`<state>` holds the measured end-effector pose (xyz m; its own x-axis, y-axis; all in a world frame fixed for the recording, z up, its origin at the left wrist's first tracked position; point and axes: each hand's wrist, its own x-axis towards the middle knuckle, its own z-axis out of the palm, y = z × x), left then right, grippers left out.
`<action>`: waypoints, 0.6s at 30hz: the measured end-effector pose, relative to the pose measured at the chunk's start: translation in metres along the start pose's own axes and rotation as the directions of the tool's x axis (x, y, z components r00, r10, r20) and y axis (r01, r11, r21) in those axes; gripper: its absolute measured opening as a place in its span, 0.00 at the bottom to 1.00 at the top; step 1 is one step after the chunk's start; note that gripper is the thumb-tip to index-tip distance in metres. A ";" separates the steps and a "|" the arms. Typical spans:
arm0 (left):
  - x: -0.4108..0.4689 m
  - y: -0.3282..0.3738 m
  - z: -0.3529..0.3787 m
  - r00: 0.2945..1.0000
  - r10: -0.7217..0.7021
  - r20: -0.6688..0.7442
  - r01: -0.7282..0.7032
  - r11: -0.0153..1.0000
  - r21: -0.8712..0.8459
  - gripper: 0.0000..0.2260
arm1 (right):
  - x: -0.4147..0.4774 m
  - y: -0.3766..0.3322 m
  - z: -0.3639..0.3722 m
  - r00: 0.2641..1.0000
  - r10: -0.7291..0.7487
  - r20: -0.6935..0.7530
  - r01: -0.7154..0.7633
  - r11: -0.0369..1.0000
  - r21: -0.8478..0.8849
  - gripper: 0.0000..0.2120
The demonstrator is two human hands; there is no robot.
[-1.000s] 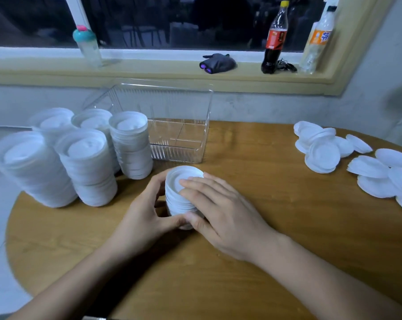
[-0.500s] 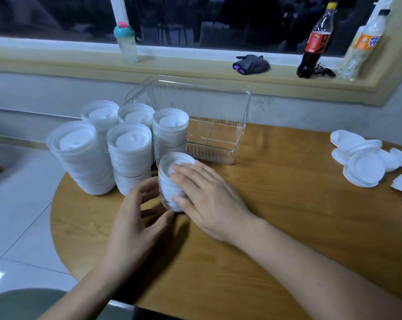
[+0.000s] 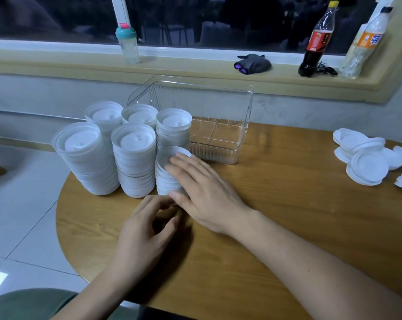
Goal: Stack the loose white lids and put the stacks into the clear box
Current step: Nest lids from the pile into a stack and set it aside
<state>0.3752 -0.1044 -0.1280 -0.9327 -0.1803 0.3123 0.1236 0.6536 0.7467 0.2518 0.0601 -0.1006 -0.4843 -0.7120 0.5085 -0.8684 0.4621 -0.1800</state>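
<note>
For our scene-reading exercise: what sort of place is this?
Probably a casual room in a home or office: a round wooden table, a window sill holding a cola bottle, and a tiled floor.

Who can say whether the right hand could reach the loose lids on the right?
Probably yes: only bare table lies between the right hand, resting on a short stack, and the loose lids.

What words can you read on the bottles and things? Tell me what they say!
"芬": blue character on the orange label of the pale bottle; the rest is unreadable.
Red label of the dark cola bottle: too blurred to read.
The white lids and clear box: no writing shows.
</note>
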 end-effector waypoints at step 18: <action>0.076 0.082 0.131 0.871 0.375 0.317 -0.375 0.925 -0.066 0.11 | -0.142 0.097 -0.112 0.927 0.371 -0.046 -0.374 0.926 -0.055 0.19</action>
<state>0.2703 0.0316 -0.1196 -0.8734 0.3211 0.3661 0.4859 0.6238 0.6122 0.2484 0.2649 -0.0958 -0.7666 -0.4641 0.4438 -0.6173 0.7229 -0.3105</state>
